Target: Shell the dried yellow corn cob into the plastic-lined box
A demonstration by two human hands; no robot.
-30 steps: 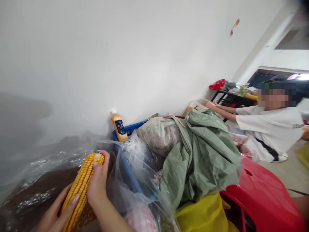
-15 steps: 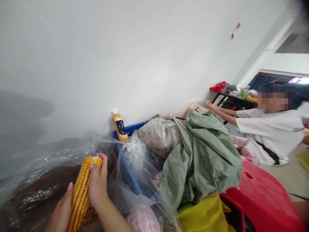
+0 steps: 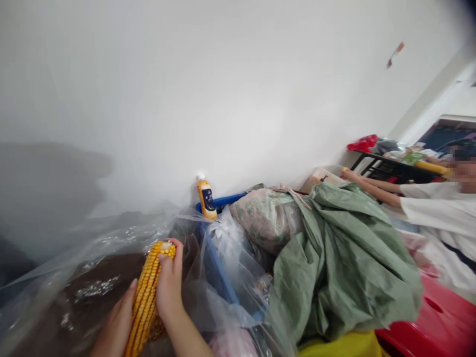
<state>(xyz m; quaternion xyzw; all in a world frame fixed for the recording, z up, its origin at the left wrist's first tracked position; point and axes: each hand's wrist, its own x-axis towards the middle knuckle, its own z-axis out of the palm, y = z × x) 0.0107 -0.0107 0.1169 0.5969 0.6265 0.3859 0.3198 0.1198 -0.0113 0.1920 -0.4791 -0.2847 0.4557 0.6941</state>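
Observation:
A yellow ear of corn (image 3: pixel 148 292) stands tilted in front of me, its pale end pointing up and away. My right hand (image 3: pixel 170 282) is wrapped round its upper right side, the thumb lying across the kernels. Along the lower left side of the cob my left hand (image 3: pixel 117 322) holds it, with only the thumb and back of the hand showing. Below the corn spreads a clear plastic bag (image 3: pixel 98 287) over something brown. Some loose kernels or another cob show under the right wrist, partly hidden.
An orange drink bottle (image 3: pixel 207 198) stands at the corner of a blue basket (image 3: pixel 219 263) holding bags. A green cloth sack (image 3: pixel 345 258) lies right of it, by a red stool (image 3: pixel 442 312). A co-worker's arms (image 3: pixel 375 188) reach in at right, near a black table (image 3: pixel 397 166).
The view has turned left, so everything sits further right in the picture. Both hands keep hold of the corn in nearly the same pose.

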